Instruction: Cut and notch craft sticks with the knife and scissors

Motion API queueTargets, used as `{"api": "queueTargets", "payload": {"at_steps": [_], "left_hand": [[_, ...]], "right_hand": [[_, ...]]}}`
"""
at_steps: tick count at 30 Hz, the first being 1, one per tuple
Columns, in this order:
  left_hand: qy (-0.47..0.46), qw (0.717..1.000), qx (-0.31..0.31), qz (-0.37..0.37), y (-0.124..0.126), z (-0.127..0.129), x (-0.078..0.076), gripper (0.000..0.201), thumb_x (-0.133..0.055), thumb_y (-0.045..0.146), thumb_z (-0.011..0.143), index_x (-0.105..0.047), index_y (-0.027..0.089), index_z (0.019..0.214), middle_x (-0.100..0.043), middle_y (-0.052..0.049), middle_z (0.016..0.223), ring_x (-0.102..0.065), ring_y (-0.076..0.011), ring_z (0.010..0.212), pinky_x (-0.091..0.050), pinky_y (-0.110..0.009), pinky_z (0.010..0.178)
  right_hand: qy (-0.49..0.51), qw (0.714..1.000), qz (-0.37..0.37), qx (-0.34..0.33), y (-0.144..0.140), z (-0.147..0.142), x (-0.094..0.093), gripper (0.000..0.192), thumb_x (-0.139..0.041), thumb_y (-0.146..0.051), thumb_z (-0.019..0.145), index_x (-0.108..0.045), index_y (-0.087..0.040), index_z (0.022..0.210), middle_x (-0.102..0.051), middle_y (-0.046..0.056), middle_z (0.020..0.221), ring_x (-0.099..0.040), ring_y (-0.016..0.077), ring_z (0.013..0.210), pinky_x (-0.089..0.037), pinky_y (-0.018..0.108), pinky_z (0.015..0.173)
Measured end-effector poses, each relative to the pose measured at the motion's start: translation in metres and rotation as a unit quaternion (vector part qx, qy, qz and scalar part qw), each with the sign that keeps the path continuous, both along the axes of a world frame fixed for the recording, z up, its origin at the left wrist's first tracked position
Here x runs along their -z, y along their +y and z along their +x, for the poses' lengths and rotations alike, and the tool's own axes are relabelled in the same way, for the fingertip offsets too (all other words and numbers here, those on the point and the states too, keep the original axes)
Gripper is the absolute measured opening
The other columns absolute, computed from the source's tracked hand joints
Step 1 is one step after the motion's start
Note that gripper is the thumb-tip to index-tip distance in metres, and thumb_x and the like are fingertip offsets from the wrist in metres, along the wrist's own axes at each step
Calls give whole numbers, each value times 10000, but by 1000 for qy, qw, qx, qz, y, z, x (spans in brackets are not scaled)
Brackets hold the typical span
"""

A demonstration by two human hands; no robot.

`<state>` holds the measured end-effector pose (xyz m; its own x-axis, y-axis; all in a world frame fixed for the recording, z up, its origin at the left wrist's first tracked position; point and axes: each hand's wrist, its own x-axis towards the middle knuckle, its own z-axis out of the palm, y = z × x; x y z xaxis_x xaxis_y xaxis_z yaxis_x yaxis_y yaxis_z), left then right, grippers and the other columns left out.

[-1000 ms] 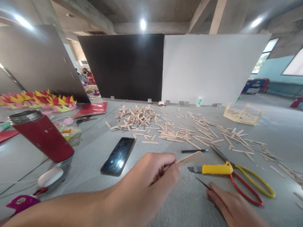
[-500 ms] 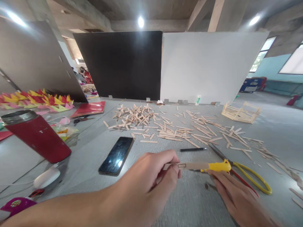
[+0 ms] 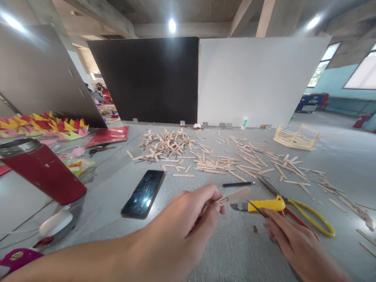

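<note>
Pinching a flat, pale wooden craft stick (image 3: 233, 196) between thumb and fingertips, the person's left hand (image 3: 185, 219) holds it just above the grey table (image 3: 235, 254), near the middle of the scene. A small rectangle is outlined near the held end of the stick. The right hand (image 3: 296, 244), near and to the right, has its fingers closed around a thin dark blade or pen-like tool (image 3: 256, 208) whose tip points up toward the stick; whether the tip touches the wood cannot be told.

Just beyond the hands lies a yellow-handled utility knife (image 3: 261, 205), and beside it, to the right, a pair of scissors with yellow and red loops (image 3: 305, 221). A slim black pen (image 3: 238, 183) lies a little farther off. To the left rests a black smartphone (image 3: 143, 193), and farther left a red metal flask (image 3: 41, 172). Loose wooden sticks (image 3: 188, 150) are scattered across the far part of the table, with a small stick-built frame (image 3: 296, 138) at far right.

The step in hand looks like marking or cutting the outlined rectangle. The next move likely calls for a steady stick and careful placing of the tip on the outline, with the fingertips kept out of its path.
</note>
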<state>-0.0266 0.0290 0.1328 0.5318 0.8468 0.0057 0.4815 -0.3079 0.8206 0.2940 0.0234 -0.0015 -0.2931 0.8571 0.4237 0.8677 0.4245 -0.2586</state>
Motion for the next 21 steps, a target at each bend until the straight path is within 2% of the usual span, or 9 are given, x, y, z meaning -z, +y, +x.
{"api": "queueTargets", "payload": {"at_steps": [1, 3, 6, 8, 11, 17, 21], "left_hand": [[-4, 1000, 3, 2, 1, 0, 0, 259, -353, 405, 1113, -489, 241, 965, -419, 60, 708, -389, -129, 607, -334, -252, 552], [-18, 1000, 14, -7, 3, 1, 1, 245, -362, 409, 1113, -471, 242, 973, -429, 59, 721, -394, -130, 617, -345, -250, 559], [-39, 996, 47, -58, 4, 3, 4, 263, -306, 446, 1126, -449, 250, 1023, -421, 74, 688, -374, -127, 580, -348, -247, 536], [-44, 993, 60, -87, 4, 4, 5, 245, -288, 441, 1128, -437, 252, 1085, -425, 86, 661, -379, -124, 559, -358, -241, 526], [-38, 993, 66, -92, 4, 6, 7, 214, -285, 398, 1126, -431, 243, 1143, -439, 89, 655, -394, -119, 552, -372, -235, 525], [-67, 992, 71, -81, 4, 4, 13, 274, -284, 396, 1124, -406, 253, 1324, -429, 97, 652, -394, -116, 549, -364, -212, 503], [-65, 993, 64, -72, 6, 6, 14, 267, -291, 362, 1123, -430, 257, 1325, -434, 97, 648, -402, -108, 554, -371, -198, 518]], "right_hand": [[15, 1000, -2, -1, -1, -1, -2, 388, -381, -380, 1111, -686, -180, 1243, -774, 25, 756, -739, 174, 592, -609, 236, 581], [30, 999, 13, -5, -4, -4, -6, 383, -398, -393, 1111, -670, -163, 1252, -754, 19, 716, -726, 167, 565, -590, 221, 567], [8, 998, 58, -8, -7, -8, -11, 345, -443, -385, 1103, -637, -173, 1295, -814, 60, 886, -804, 200, 750, -619, 229, 672], [-12, 996, 86, -16, -7, -9, -13, 323, -427, -369, 1110, -614, -196, 1308, -826, 63, 972, -816, 210, 811, -626, 234, 680], [-33, 993, 113, -19, -7, -10, -15, 317, -403, -361, 1119, -580, -205, 1330, -827, 69, 1046, -820, 219, 870, -636, 240, 692], [-40, 992, 119, -28, -6, -10, -14, 296, -368, -346, 1133, -556, -224, 1326, -823, 59, 1053, -817, 207, 871, -647, 246, 731], [-47, 994, 77, -54, -5, -6, -7, 294, -411, -294, 1119, -525, -251, 1386, -788, 58, 1191, -791, 213, 1023, -654, 276, 806]]}}
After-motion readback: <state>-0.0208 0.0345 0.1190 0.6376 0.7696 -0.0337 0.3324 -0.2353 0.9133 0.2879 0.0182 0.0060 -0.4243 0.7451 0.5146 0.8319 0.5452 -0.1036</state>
